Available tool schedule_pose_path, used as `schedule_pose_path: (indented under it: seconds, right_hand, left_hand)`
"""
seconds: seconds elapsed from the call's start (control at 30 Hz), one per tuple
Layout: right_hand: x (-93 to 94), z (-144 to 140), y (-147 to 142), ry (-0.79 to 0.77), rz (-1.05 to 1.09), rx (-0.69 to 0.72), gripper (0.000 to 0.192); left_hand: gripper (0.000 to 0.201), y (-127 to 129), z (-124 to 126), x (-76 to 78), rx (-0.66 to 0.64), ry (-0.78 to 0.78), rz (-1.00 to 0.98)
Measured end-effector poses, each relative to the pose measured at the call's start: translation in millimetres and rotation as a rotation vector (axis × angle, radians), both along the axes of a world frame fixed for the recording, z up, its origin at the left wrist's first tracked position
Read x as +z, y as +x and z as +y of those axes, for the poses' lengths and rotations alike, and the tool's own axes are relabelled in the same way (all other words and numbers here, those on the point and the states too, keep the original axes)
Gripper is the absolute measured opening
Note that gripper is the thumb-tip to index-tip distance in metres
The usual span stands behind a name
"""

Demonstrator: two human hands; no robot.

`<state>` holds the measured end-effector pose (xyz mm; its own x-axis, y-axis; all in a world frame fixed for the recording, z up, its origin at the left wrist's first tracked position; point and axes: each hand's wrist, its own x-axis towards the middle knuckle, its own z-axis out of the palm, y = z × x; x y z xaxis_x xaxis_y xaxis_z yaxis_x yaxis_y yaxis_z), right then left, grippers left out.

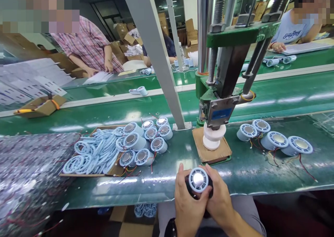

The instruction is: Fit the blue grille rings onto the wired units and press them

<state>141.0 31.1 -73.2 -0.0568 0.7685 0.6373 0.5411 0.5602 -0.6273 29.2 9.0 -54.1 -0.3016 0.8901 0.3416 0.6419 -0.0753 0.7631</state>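
Note:
Both my hands hold one small round motor part (198,180) at the near edge of the green bench; it has a pale blue ring and a shiny metal centre facing up. My left hand (185,201) wraps its left side and my right hand (221,199) its right side. Just beyond them a white cylindrical fixture (213,137) stands on a brown pad under the green press (224,73). Several similar blue-ringed parts (146,139) cluster to the left, beside a cardboard sheet of loose pale blue rings (91,153).
Finished parts with red wires (276,139) lie to the right of the press. A grey slanted post (156,56) rises from the bench. Bubble wrap (23,181) covers the left end. Across the green conveyor (104,108), other people work among cardboard boxes.

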Motion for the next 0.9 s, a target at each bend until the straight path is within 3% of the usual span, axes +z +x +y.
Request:
schedule_pose_path:
  seconds: [0.2, 0.47, 0.6, 0.7, 0.8, 0.9]
  right_hand:
    - [0.5, 1, 1, 0.019, -0.013, -0.01, 0.058]
    - [5.9, 2, 1, 0.027, -0.027, -0.012, 0.063]
    - [7.9, 0, 1, 0.03, -0.004, -0.028, 0.063]
    - [15.6, -2, 3, 0.06, 0.064, 0.008, 0.067]
    - [28.8, -4, 2, 0.122, 0.143, 0.074, 0.072]
    - [37.1, -5, -2, 0.165, 0.17, 0.103, 0.076]
  left_hand:
    - [0.046, 4, 1, -2.4, -0.146, 0.022, 0.031]
    - [0.055, -5, -4, -11.6, -0.286, -0.066, -0.009]
    - [0.05, -9, 1, 2.1, -0.252, -0.161, -0.224]
    - [0.056, -10, -1, 16.3, -0.257, -0.141, -0.342]
    - [0.072, -12, -8, 26.7, -0.265, -0.092, -0.371]
    - [0.067, -15, -13, 32.0, -0.279, -0.049, -0.306]
